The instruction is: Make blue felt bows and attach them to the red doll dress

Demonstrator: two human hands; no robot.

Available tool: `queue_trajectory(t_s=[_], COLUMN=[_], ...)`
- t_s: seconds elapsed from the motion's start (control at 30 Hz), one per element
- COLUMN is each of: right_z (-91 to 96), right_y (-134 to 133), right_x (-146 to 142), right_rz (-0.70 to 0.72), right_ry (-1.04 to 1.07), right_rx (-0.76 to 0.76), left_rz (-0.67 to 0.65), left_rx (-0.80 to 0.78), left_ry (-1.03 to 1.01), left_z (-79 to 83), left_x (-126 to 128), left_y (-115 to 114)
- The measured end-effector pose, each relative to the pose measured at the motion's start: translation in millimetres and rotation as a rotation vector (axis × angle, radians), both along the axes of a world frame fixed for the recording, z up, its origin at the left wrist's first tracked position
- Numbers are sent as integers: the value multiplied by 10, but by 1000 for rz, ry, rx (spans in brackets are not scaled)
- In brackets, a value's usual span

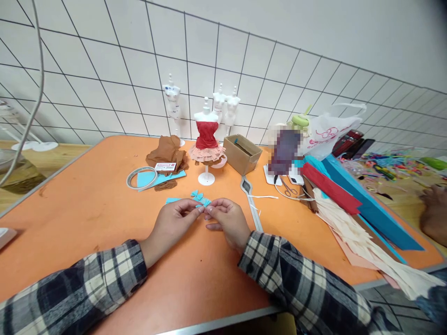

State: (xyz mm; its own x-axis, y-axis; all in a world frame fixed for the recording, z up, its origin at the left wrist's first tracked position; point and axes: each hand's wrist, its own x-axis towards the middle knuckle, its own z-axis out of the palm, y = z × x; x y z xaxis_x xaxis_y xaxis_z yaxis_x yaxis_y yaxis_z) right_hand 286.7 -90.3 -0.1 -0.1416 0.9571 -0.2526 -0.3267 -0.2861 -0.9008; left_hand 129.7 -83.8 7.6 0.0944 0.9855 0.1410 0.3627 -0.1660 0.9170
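Note:
Between the fingertips of both hands is a small folded piece of light-blue crepe paper (pixel 206 203), pinched from either side. My left hand (pixel 174 221) is closed on its left end, thumb against forefinger. From the other side my right hand (pixel 229 221) pinches it too, its lower fingers curled. Just beyond lies a small light-blue bow-like piece (pixel 196 194), and a flat blue strip (pixel 173 200) shows partly behind my left hand. Farther back stands a small white dress form (pixel 206 116) in a red top (pixel 206 136) and a ruffled pink skirt (pixel 206 153).
Brown crepe paper (pixel 167 151), a tape roll (pixel 141 178) and a blue sheet (pixel 174 177) lie back left. A cardboard box (pixel 242 156) is behind, with scissors (pixel 289 190) and paper rolls (pixel 331 190) rightward. Another person's hand (pixel 435 214) rests at far right.

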Motion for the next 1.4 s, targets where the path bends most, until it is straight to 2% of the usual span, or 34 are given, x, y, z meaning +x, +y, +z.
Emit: queue_trajectory(t_s=[0.13,0.63,1.0,1.2,1.4], right_z=[18,-60,-47,-26,-42], right_y=[-18,12,3,-23,3], right_x=[-4,-41,-6,7,3], right_rz=[40,-41,16,89,25], right_ry=[14,-9,-81,-97,-162], right_rx=[6,4,31,120,101], left_rz=[6,-12,20,-16,-64], left_rx=[-16,7,9,-25,-19], left_ry=[-11,27,45,-28,-13], left_z=[-9,22,12,1,24], left_x=[-8,-3,-16,-41,-24], left_y=[4,-3,5,33,11])
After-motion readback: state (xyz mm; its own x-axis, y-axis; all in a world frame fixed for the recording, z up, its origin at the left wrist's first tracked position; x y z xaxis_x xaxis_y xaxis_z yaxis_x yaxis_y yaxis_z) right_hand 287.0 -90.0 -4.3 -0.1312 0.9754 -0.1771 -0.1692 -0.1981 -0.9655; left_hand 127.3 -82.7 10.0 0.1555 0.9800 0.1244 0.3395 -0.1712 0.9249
